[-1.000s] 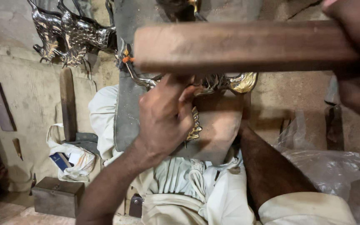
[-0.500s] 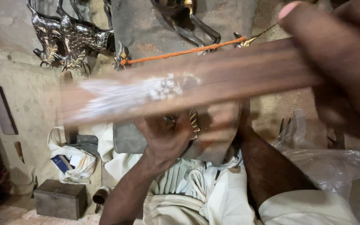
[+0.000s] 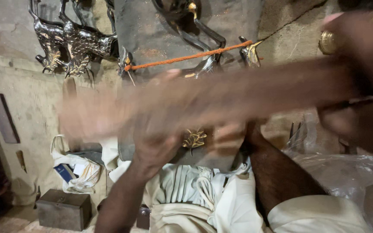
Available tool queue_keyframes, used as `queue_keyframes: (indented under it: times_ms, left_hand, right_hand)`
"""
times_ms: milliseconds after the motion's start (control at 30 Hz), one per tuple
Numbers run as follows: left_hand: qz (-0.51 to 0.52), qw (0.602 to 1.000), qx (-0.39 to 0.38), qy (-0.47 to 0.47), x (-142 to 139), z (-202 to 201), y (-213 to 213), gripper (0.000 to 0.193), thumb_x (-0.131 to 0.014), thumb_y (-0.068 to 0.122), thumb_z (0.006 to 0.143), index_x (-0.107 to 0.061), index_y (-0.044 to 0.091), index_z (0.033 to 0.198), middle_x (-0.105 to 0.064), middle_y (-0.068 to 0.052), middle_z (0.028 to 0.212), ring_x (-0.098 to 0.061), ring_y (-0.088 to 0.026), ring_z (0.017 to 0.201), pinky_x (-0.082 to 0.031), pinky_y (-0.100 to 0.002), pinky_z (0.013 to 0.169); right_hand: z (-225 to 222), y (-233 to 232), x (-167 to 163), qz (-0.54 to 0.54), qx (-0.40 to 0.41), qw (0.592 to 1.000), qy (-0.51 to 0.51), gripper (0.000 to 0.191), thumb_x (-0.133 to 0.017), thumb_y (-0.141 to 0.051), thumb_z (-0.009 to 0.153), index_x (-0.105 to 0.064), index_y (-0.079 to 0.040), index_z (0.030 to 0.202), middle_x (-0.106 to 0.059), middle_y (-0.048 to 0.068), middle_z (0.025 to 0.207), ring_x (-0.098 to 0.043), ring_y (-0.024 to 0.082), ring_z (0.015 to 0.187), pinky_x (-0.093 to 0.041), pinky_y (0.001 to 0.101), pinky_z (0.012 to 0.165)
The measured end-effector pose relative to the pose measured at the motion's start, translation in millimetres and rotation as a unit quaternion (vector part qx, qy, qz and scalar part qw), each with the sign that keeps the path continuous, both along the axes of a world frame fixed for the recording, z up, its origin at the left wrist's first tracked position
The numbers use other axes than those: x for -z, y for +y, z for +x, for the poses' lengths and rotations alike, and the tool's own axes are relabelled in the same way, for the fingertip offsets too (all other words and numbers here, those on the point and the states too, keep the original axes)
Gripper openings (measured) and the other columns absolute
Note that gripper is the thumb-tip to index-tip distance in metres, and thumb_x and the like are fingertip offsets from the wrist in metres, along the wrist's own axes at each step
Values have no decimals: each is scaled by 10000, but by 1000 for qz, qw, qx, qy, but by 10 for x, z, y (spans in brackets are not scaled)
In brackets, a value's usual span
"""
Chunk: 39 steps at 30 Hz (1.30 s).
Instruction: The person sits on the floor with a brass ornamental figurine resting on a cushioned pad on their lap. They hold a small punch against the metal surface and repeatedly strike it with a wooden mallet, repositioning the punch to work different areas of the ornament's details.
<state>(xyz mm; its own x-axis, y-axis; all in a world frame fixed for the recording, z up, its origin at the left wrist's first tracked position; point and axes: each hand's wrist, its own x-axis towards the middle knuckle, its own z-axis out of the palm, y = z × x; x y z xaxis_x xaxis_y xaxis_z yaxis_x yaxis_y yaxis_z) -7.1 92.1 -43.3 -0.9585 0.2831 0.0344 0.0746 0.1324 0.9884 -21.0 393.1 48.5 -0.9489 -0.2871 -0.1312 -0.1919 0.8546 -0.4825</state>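
Close up, the right hand (image 3: pixel 363 86) grips a blurred wooden stick (image 3: pixel 203 101); the left hand (image 3: pixel 156 146) pinches a small brass ornament (image 3: pixel 194 138).

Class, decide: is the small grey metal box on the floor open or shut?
Shut: the small grey metal box has its lid flat, with the front latch down.
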Motion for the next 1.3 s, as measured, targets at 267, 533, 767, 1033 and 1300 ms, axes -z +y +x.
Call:
queue_keyframes:
  times_ms: [267,533,767,1033,1300]
  left_hand:
    - [-162,968,53,182,32,-81,-42,526,-681,-67,1005,-441,73,1452,-685,-146,1254,-735,-272,1101,-627,-374,894]
    - [-248,953,88,152,241,49,-106,268,-706,-34,920,-692,92,1156,-707,-115,893,-697,-275,745,-567,-403,655]
    - [-208,947,131,206,35,-158,-69,258,-726,69,714,-677,94,966,-680,-87,859,-689,-307,794,-571,-462,731]
    - [-231,919,236,217,-242,-392,10,620,-679,-32,811,-539,160,1383,-639,-113,989,-680,-307,887,-594,-440,750]
    - [-303,870,343,182,-319,-548,46,719,-689,39,837,-492,257,1494,-688,-92,976,-693,-232,804,-617,-418,637]
  right_hand:
    - [8,39,163,77,45,996,21,479,-866,-70,779,-583,104,1124,-616,196,771,-660,241,624,-505,366,537]
    - [-19,187,184,92,8,995,-47,252,-782,14,733,-625,27,929,-604,144,667,-637,221,572,-483,365,536]
    - [98,170,251,42,28,998,-21,179,-719,43,800,-648,11,961,-609,118,715,-636,203,634,-481,344,593]
    - [535,200,497,-14,83,994,70,273,-770,37,830,-616,89,1050,-623,150,816,-631,216,687,-494,363,607]
    - [1109,241,1220,-133,172,964,151,171,-769,-25,1056,-608,22,1021,-656,138,934,-639,210,822,-510,306,754]
